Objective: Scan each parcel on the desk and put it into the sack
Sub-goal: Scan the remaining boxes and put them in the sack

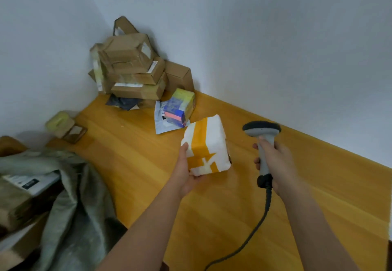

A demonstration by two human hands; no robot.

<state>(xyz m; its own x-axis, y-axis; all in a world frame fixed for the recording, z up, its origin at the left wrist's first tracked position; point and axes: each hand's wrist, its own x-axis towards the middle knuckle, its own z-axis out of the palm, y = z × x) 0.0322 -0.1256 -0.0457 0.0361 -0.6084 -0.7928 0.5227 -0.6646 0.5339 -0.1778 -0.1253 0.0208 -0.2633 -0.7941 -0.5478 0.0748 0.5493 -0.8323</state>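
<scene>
Head cam, looking down on yellow wood bench point(212, 207) set in a wall corner. Sack point(70, 207), grey-green, sags open at bench's left edge; brown cartons point(12, 205) lie inside it, one w/ a white label point(27, 182), print too small to read. Left hand point(186, 171) grips white foam parcel point(206, 145) from below and at its left side, thumb on the near-left edge; parcel is crossed w/ orange tape, no legible writing. Right hand point(273, 160) is clenched round handle of grey barcode scanner point(262, 141), head tilted toward the parcel, just beside it; black cable point(254, 228) trails toward near edge. Stack of brown parcels point(131, 73) in the far corner, labels blurred. Yellow/blue box point(180, 107) sits on a pale mailer point(163, 126) near the stack. Small carton point(63, 126) lies at bench's far-left edge.
</scene>
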